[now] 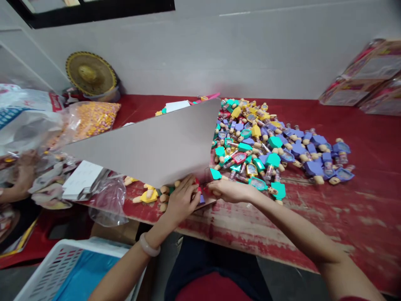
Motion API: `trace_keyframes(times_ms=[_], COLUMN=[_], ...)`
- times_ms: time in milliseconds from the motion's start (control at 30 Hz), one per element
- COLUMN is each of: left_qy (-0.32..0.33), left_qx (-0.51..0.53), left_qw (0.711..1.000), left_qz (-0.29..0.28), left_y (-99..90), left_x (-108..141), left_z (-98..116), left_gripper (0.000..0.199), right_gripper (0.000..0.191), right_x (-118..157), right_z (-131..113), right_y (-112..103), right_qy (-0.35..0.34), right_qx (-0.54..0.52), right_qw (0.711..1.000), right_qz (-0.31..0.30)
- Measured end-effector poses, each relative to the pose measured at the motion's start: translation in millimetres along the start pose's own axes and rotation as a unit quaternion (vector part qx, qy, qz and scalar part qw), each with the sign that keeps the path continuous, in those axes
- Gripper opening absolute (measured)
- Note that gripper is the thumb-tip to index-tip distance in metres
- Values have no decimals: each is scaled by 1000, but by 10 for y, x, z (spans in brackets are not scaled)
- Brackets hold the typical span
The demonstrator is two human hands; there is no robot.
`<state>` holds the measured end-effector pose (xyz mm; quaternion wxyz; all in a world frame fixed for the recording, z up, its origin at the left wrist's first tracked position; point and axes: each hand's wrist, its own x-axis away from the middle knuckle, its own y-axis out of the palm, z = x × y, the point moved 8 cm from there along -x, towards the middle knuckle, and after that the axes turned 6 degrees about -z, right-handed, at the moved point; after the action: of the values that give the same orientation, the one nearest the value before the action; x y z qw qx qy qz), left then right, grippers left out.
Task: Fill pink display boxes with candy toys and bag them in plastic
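- Board point(169, 142), grey and broad, slants over the table point(250, 225), its near edge close to both hands; this probably leaves the small pieces beneath within reach.
- Left hand point(184, 196) lies palm down with fingers bent over a red piece point(197, 181) and beside a purple piece point(202, 200), seemingly to steady them; whether it grips either, I cannot tell.
- Right hand point(230, 190) comes in from the other side, fingers curled narrow at the board's near right corner; what they pinch, if anything, is hidden.
- Round tan tops point(164, 197) line up just beside the left wrist, and a yellow piece point(148, 195) lies further left.
- Pile point(274, 160) of teal, purple, yellow and red pieces spreads loose beyond the right hand, perhaps for easy picking.
- White cards point(83, 177) sit stacked left of the board, next to a clear bag point(111, 200) drooping over the table edge.
- Plastic bag point(94, 115) behind holds many tiny orange and pink bits.
- White basket point(37, 278) below contains blue material point(86, 271).
- Another person's hand point(26, 167) is at far left.
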<state>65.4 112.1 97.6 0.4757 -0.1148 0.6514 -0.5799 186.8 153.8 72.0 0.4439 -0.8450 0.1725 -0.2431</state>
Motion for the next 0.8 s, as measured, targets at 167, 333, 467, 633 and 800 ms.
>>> trace_keyframes(times_ms=[167, 333, 467, 633, 800], left_qy=[-11, -20, -33, -39, 42], left_qx=[-4, 10, 3, -91, -84], left_qw=[1000, 999, 995, 977, 979], left_qz=[-16, -32, -95, -188, -179], left_y=[31, 34, 20, 163, 297], left_x=[5, 1, -128, -397, -642], left_z=[-43, -74, 16, 158, 368], left_gripper=[15, 16, 18, 28, 18], right_gripper=[29, 31, 30, 30, 57], right_x=[-418, -428, -132, 440, 745], right_z=[-48, 60, 46, 811, 2089], right_y=[-223, -138, -30, -460, -592], right_qy=[79, 121, 103, 174, 436], right_qx=[42, 38, -15, -71, 94], right_qw=[996, 992, 992, 952, 873], right_qz=[-25, 21, 76, 242, 195])
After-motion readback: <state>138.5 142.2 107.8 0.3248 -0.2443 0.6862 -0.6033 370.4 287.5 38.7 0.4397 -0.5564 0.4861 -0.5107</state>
